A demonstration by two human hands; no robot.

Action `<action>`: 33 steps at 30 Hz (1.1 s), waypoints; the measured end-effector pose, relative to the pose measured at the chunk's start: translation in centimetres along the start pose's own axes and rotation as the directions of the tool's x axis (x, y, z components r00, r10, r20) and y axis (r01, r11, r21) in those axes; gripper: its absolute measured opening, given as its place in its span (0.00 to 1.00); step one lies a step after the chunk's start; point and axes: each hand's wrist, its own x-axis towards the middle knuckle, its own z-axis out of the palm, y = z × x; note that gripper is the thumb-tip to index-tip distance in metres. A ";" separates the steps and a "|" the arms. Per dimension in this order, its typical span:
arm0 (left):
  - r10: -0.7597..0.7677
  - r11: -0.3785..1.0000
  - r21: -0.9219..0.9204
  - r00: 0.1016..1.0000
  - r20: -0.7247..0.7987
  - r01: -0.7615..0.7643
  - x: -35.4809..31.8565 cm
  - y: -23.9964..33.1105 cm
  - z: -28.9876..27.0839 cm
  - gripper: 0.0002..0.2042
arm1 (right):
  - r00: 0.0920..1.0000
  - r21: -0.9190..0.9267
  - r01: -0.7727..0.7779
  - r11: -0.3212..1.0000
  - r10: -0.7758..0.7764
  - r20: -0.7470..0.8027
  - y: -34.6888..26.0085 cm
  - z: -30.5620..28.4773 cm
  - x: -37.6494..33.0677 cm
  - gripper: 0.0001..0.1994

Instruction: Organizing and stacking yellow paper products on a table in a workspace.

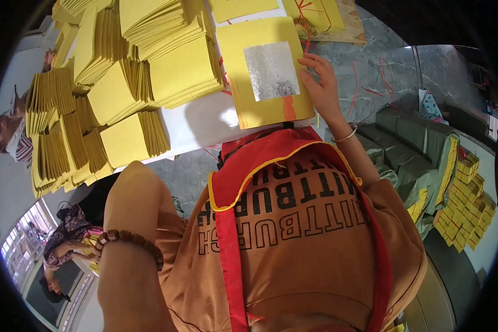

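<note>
A stack of yellow joss paper (232, 61) lies at the table's near right edge. Its top sheet carries a silver foil square (271, 71) and an orange-red mark at the lower side. At the stack's right edge is my right hand (321, 80), its fingers and thumb apart and the fingertips touching the paper. My left arm (130, 199) is bent, its elbow up near the table and a brown beaded bracelet (130, 246) around it. The arm runs out past the lower edge, and the left hand's fingers do not show.
Fanned stacks of folded yellow paper (185, 74) crowd the white table (196, 124) on the left. A bundle tied with red string (314, 15) lies beyond. More yellow bundles (465, 207) are piled beside a grey-green sofa (404, 141). Other people (66, 238) are at the left.
</note>
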 end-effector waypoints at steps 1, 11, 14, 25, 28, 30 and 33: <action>-0.040 0.991 0.129 0.999 0.019 0.037 -3.1 1.3 0.9 0.32 | 0.994 0.013 0.087 0.996 -0.088 0.064 -1.2 1.0 0.3 0.13; -0.774 0.603 0.516 0.604 0.193 0.608 -19.4 -6.5 4.4 0.12 | 0.960 -0.208 0.280 0.937 -0.276 0.048 -0.5 0.6 0.2 0.13; -0.755 0.656 0.585 0.411 0.511 0.477 -26.4 -6.2 5.7 0.19 | 0.950 -0.252 0.306 0.918 -0.279 0.139 -0.7 1.2 -0.2 0.13; -0.636 0.772 0.581 0.281 0.719 0.259 -28.6 -5.3 5.6 0.27 | 0.985 0.524 -0.111 0.844 0.026 0.168 -1.5 1.1 -0.5 0.12; -0.631 0.775 0.560 0.302 0.715 0.293 -27.8 -5.5 5.6 0.24 | 0.989 0.431 0.001 0.902 -0.064 0.131 -2.1 0.7 -0.6 0.12; -0.622 0.780 0.488 0.400 0.673 0.392 -27.6 -5.9 5.7 0.15 | 0.969 0.307 0.074 0.949 -0.141 0.202 -1.1 0.3 -0.5 0.13; -0.710 0.663 0.403 0.361 0.605 0.631 -27.7 -6.4 5.8 0.08 | 0.938 0.274 0.067 0.959 -0.154 0.310 -0.5 0.0 -0.6 0.16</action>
